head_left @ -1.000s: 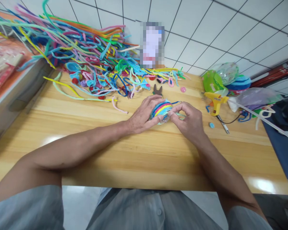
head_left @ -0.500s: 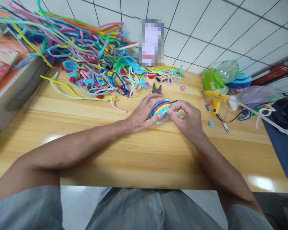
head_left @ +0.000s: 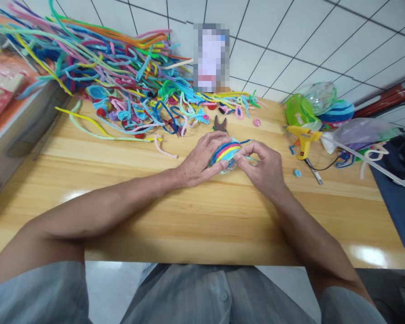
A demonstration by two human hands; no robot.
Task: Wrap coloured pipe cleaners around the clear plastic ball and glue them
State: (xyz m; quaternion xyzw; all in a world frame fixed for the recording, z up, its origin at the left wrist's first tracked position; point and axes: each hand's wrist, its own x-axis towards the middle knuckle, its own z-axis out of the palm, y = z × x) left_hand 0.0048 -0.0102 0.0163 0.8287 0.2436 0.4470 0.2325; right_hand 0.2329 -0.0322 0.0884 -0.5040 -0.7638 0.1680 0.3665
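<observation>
A round ball striped with blue, pink and yellow pipe cleaners (head_left: 228,150) rests between my hands over the wooden table. My left hand (head_left: 205,157) curls around its left side, the thumb along the near edge. On the right, my right hand (head_left: 261,166) pinches with thumb and forefinger against the ball; a light-coloured pipe cleaner end (head_left: 254,160) shows by those fingers. A blue strand (head_left: 247,141) sticks out behind the ball. Part of the ball's lower side looks clear and uncovered. Just beyond my left fingers lies a brown forked piece (head_left: 220,123).
A large heap of coloured pipe cleaners (head_left: 121,76) fills the back left. A yellow glue gun (head_left: 303,140), a white-and-dark pen-like stick (head_left: 315,174) and a small blue disc (head_left: 297,173) lie at right, near a green bag (head_left: 299,112). A blurred-out upright rectangle (head_left: 211,58) stands at the back.
Both hands keep nearly the same hold on the ball. The view has shifted very slightly; nothing else has visibly moved.
</observation>
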